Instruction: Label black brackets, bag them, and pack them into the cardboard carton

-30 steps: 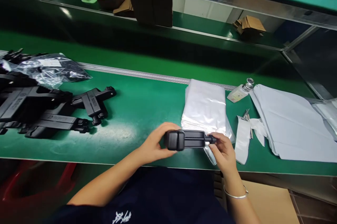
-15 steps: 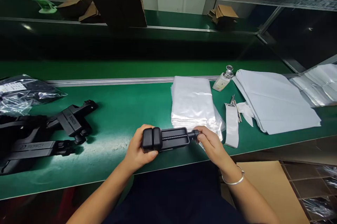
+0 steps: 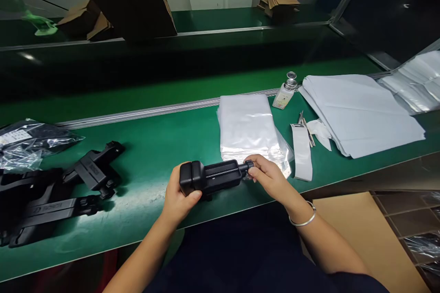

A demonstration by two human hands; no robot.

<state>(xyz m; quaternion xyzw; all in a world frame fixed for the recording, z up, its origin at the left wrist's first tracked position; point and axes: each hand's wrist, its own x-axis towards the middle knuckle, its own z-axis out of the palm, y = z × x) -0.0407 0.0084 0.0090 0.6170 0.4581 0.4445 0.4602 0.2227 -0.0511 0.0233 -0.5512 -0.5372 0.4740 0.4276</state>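
Observation:
A black plastic clamp-like part (image 3: pixel 211 176) is held level over the front of the green bench (image 3: pixel 161 141). My left hand (image 3: pixel 177 199) grips its thick blocky end from below. My right hand (image 3: pixel 266 176) pinches the small knob at its narrow end, fingers closed; a bangle sits on that wrist. Just behind the part lies a stack of clear plastic bags (image 3: pixel 249 125).
Several more black parts (image 3: pixel 51 192) lie at the left, with bagged ones (image 3: pixel 27 139) behind them. A small bottle (image 3: pixel 285 93), tweezers (image 3: pixel 305 125), a white strip (image 3: pixel 301 151) and a stack of white sheets (image 3: pixel 357 112) are at the right. A cardboard box (image 3: pixel 354 229) stands below the bench edge.
The camera view has swung rightward and down. Both hands keep their grip on the black part, which has shifted slightly left and tilted a little, its narrow end now higher.

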